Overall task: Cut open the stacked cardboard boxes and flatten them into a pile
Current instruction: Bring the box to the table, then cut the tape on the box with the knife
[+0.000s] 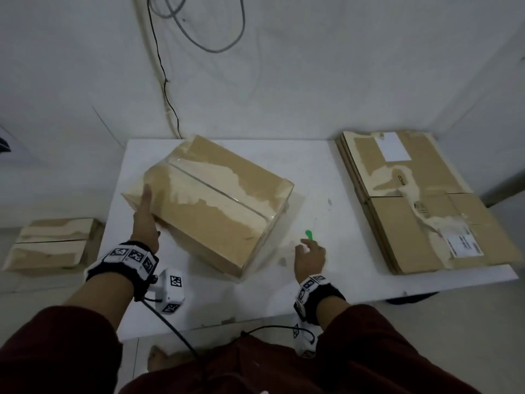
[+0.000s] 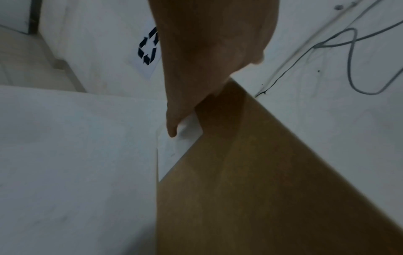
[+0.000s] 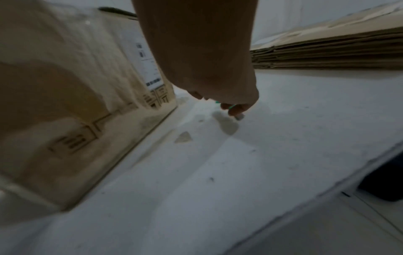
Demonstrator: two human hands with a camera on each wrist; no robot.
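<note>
Head view: the sealed box [image 1: 207,203] is sitting askew on the table [image 1: 312,294]; it could skid under the blade. Left hand [image 1: 146,220] is pressing flat, fingers straight. Right wrist view: the right hand [image 3: 218,82] is pinching the green cutter [image 3: 236,114], fingers curled.

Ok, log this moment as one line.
left hand flat on taped box | right hand gripping green cutter | flattened pile beside

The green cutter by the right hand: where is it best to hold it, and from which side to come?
Probably pinch the green cutter by its near end, coming from the near side with the right hand: it is small, and its round far end points away. Its blade is not visible.
</note>
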